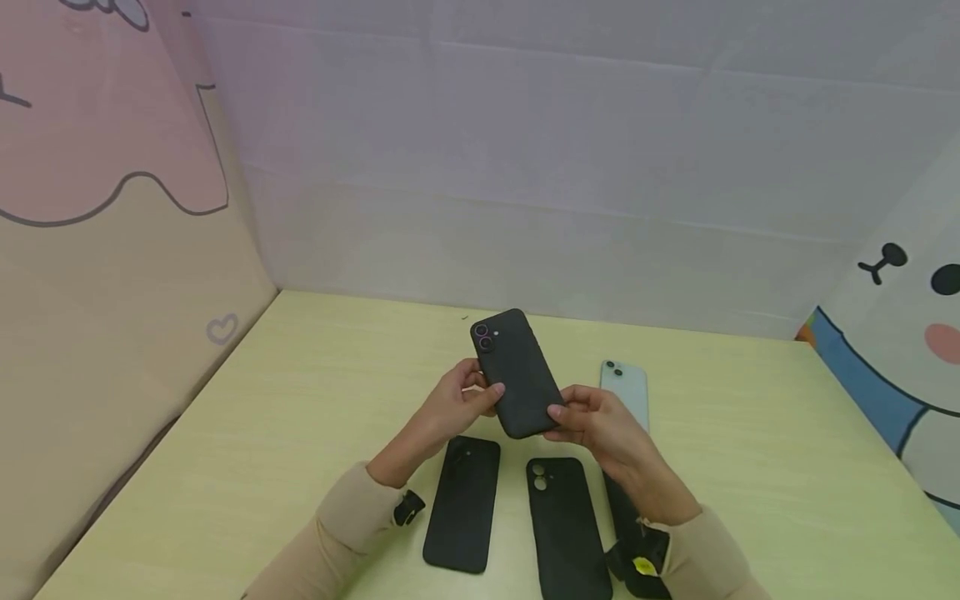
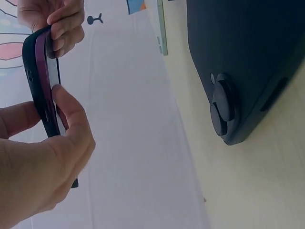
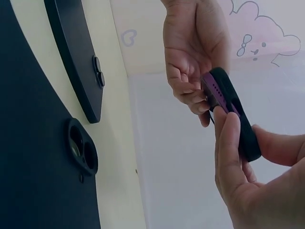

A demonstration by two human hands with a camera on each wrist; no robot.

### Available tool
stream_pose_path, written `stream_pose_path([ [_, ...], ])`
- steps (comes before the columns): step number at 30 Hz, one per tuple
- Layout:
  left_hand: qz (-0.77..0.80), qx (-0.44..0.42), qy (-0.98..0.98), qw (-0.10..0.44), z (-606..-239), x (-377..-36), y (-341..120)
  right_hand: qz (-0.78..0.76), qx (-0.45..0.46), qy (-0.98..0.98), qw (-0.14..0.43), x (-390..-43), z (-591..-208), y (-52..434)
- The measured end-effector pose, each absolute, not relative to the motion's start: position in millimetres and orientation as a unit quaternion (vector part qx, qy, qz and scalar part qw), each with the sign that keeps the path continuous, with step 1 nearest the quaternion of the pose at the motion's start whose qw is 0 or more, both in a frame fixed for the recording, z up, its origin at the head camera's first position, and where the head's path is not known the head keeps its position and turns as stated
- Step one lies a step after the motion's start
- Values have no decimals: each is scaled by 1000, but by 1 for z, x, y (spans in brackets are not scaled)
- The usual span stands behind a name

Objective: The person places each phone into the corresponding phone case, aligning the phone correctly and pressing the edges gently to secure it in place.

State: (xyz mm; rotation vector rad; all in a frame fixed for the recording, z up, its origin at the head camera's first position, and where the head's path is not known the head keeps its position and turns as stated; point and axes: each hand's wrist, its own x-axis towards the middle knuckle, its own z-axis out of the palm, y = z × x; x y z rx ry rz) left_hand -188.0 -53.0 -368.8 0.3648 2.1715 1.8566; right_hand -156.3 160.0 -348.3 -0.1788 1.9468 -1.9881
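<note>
Both hands hold one phone above the pale yellow-green desk [image 1: 315, 400], back side up and tilted so its camera end points away from the person. The phone [image 1: 516, 372] wears a black case; the wrist views show a purple body edge [image 2: 44, 71] peeking out of the black rim, so the case looks not fully seated along that side. The left hand [image 1: 450, 406] is clamped on the phone's left edge, thumb on the back and fingers curled beneath, and the right hand [image 1: 600, 425] pinches the lower right corner in the same way, thumb [image 3: 228, 138] pressing along the rim. On the desk just below the hands lie two more black-backed pieces: one on the left [image 1: 462, 502] and one in the middle [image 1: 566, 527] with its twin camera openings facing up. A light blue phone [image 1: 626, 387] lies face down beyond the right hand, partly hidden by it, and a dark strip [image 1: 619, 504] shows under the right wrist; what that is I cannot tell. By my reading, the step in hand is working the case rim over the phone's edge, or off it; the pictures do not settle which. Either way, the next move would call for a steady grip on one side while the thumbs run along the exposed purple edge, corner by corner, without letting the phone slip toward the desk.
</note>
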Motion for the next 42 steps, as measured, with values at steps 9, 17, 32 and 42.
stream_pose_path([
  [9,626,163,744,169,-365,-180,-46,-711,-30,687,147,-156,-350,155],
  [17,626,150,748,164,-367,-179,-46,-719,-49,673,166,-157,-349,154],
  [32,599,159,770,155,-364,-173,-45,-665,-93,720,175,-160,-352,158],
  [42,600,183,761,166,-363,-174,-47,-681,-74,710,165,-160,-353,159],
])
